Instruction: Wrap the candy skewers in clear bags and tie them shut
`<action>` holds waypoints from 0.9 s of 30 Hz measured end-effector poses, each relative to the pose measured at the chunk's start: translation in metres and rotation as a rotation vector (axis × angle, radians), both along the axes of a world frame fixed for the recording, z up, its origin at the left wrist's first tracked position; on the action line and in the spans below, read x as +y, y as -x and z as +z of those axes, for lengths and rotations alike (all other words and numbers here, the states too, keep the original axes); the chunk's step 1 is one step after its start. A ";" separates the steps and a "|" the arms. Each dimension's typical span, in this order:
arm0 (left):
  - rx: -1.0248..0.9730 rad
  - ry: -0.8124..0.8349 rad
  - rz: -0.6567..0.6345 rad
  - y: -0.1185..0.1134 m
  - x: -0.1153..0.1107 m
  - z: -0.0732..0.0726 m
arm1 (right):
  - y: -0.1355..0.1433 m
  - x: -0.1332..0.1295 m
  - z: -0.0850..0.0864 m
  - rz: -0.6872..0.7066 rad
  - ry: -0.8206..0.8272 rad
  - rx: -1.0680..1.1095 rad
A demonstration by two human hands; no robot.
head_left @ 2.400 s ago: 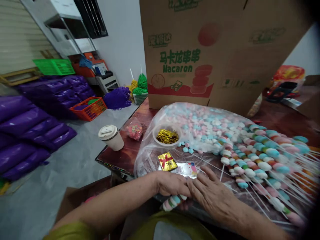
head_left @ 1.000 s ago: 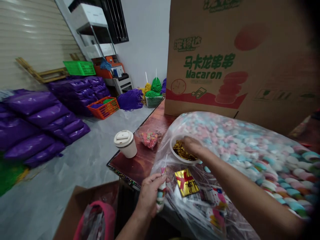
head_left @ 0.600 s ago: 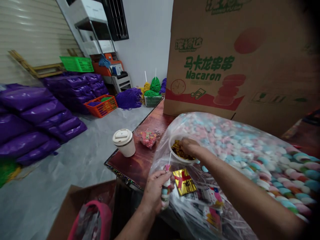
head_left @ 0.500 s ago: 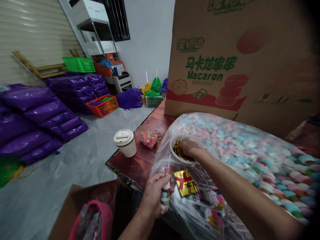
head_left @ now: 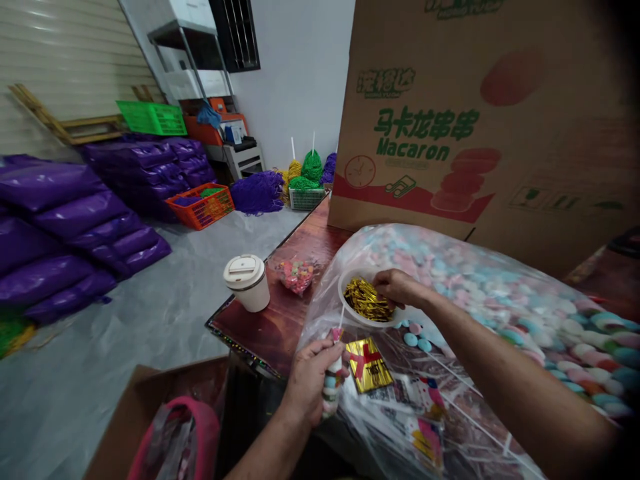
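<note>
One skewer (head_left: 331,383) is sitting near, left of the card (head_left: 370,365) | left hand (head_left: 310,375) is gripping its middle | right hand (head_left: 401,289) is curling over ties (head_left: 364,298) in the bowl (head_left: 349,311), catch unclear | probably handling light, soft, crushable; neck (head_left: 337,333) suiting gentle hold

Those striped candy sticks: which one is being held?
The striped candy stick in the left hand. It alone is gripped; the other candy sticks lie together at the right, beyond the right forearm.
</note>
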State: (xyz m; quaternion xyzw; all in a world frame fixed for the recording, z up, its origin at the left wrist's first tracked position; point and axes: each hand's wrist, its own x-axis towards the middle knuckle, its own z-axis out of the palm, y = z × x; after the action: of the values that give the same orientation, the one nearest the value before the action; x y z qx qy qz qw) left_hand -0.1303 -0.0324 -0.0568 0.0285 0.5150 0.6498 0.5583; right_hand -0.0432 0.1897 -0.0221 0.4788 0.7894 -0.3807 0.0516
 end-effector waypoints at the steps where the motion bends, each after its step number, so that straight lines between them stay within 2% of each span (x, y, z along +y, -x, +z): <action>1: -0.002 0.005 0.005 0.000 0.000 0.001 | -0.001 0.000 0.004 -0.009 0.007 0.032; 3: 0.003 -0.002 0.021 0.001 0.000 0.003 | -0.005 -0.005 0.015 -0.014 0.022 0.116; 5: 0.008 -0.019 0.032 0.000 0.001 0.005 | -0.014 -0.021 0.028 -0.007 0.038 0.223; 8: 0.017 -0.016 0.016 -0.005 0.007 0.009 | -0.033 -0.067 0.036 0.032 0.093 0.383; 11: 0.045 -0.056 -0.016 -0.017 0.013 0.012 | -0.048 -0.120 0.020 0.115 0.171 0.662; 14: 0.055 -0.149 -0.110 -0.033 0.015 0.014 | -0.055 -0.150 -0.005 -0.028 0.202 0.837; 17: 0.102 -0.138 -0.228 -0.047 0.011 0.017 | -0.066 -0.156 -0.017 -0.090 0.254 0.875; 21: 0.172 -0.103 -0.248 -0.059 0.002 0.019 | -0.084 -0.158 -0.017 -0.152 0.220 0.891; 25: 0.247 -0.161 -0.348 -0.066 -0.006 0.015 | -0.092 -0.167 -0.019 -0.170 0.052 0.820; 27: 0.269 -0.185 -0.342 -0.067 -0.008 0.014 | -0.096 -0.173 -0.021 -0.201 -0.033 0.782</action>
State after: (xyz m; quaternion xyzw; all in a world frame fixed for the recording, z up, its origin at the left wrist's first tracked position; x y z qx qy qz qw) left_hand -0.0630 -0.0406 -0.0426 0.2528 0.5106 0.5807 0.5815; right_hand 0.0532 0.0171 -0.0435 0.3736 0.7046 -0.5246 -0.2978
